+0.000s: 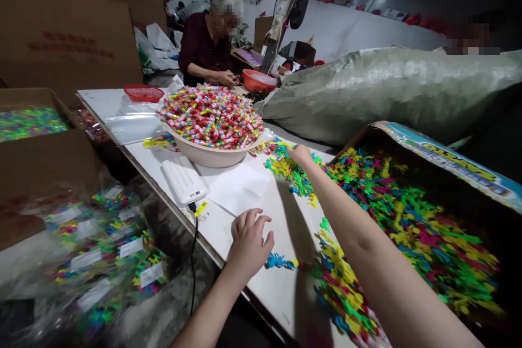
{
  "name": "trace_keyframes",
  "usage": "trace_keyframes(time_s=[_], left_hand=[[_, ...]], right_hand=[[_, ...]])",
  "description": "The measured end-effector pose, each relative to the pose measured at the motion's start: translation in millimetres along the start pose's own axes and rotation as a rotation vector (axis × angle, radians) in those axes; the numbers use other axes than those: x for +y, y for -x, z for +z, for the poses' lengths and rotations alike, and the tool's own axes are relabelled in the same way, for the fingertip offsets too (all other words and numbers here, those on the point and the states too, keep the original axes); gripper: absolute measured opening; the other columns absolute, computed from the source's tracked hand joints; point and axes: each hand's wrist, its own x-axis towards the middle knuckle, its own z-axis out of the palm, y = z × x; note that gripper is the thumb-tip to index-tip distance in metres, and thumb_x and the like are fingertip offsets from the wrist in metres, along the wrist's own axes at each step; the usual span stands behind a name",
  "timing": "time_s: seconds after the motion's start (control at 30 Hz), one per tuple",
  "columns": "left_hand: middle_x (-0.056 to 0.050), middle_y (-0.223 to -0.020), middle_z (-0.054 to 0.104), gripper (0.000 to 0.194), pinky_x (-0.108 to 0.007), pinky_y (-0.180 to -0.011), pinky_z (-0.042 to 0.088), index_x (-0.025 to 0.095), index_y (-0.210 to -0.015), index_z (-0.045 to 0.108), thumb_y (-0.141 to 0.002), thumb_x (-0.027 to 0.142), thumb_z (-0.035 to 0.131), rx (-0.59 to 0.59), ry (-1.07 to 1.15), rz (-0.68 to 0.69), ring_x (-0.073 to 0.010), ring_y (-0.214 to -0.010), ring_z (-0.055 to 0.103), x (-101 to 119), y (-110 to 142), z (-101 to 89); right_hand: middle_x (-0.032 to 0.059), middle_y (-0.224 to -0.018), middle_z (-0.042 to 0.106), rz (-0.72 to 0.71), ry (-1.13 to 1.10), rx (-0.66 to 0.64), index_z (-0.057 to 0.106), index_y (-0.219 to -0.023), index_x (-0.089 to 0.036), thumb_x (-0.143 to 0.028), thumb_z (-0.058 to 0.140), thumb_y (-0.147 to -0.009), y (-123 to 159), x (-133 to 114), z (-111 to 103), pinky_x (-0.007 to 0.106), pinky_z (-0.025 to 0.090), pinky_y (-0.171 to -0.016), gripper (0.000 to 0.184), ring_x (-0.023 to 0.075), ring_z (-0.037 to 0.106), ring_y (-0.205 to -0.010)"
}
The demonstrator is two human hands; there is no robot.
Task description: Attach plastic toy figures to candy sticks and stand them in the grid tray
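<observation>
The left hand (252, 236) is just over the near part of the white table (271, 299), its fingers loosely curled and spread, with nothing visible in its grasp. Just beside its thumb lies a small blue figure (280, 261), flat on the tabletop, its long axis running crosswise in the view and dipping slightly to the right; a yellow bit at its right end points toward the lower heap of coloured figures (345, 288) (that heap is a tangle, so no single direction holds for it). The right hand (300, 155) reaches farther out, to a second pile of figures (299, 176) between the bowl and the open box; its fingers bend down at the pile's edge, and I cannot tell whether they grip a piece. The printed box (460, 163), on the right, holds many more figures pointing every way. A wide bowl (212, 156) heaped with wrapped pieces (212, 117) stands beyond the left hand, near a white device (184, 179) with a black cable (194, 266).
</observation>
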Motion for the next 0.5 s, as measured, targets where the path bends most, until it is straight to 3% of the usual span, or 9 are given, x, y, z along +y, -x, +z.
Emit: trace_keyframes(time_s=[0.1,0.23,0.37,0.5], left_hand=[[-0.007,-0.12,0.048,0.022,-0.049,-0.094,0.029,0.024,-0.096,0.056,-0.075,0.02,0.051,0.005,-0.007,0.009,-0.0271,-0.115,0.036,-0.6,-1.5,2.2],[-0.009,-0.122,0.046,0.021,-0.052,-0.093,0.029,0.023,-0.094,0.056,-0.074,0.019,0.051,0.029,-0.016,0.018,-0.0302,-0.117,0.034,-2.1,-3.0,5.5],[-0.009,-0.125,0.045,0.02,-0.054,-0.094,0.027,0.022,-0.093,0.057,-0.074,0.019,0.05,0.041,-0.033,-0.003,-0.0317,-0.119,0.032,-2.4,-1.5,7.6],[-0.009,-0.127,0.044,0.019,-0.054,-0.095,0.026,0.022,-0.092,0.057,-0.075,0.02,0.05,0.043,-0.047,-0.004,-0.0312,-0.122,0.03,-1.3,-2.8,9.7]], right_hand=[[0.0124,-0.076,0.06,0.024,0.156,0.031,0.043,-0.048,-0.017,-0.015,0.073,-0.05,-2.0,-0.7,29.1,0.032,0.04,-0.078,0.03,0.0326,0.048,-0.105],[0.0123,-0.078,0.062,0.079,0.243,0.035,0.052,-0.053,-0.015,-0.015,0.073,-0.051,-3.7,-3.9,40.3,0.031,0.042,-0.074,0.021,0.0304,0.052,-0.1],[0.0055,-0.062,0.058,0.085,0.164,-0.019,0.054,-0.056,-0.014,-0.019,0.065,-0.063,-7.5,-14.4,19.0,0.023,0.042,-0.058,0.014,0.019,0.058,-0.072],[0.0015,-0.054,0.054,0.058,-0.048,-0.061,0.054,-0.062,-0.013,-0.025,0.052,-0.077,-1.6,-14.4,-29.8,0.018,0.034,-0.042,0.019,0.0076,0.046,-0.045]])
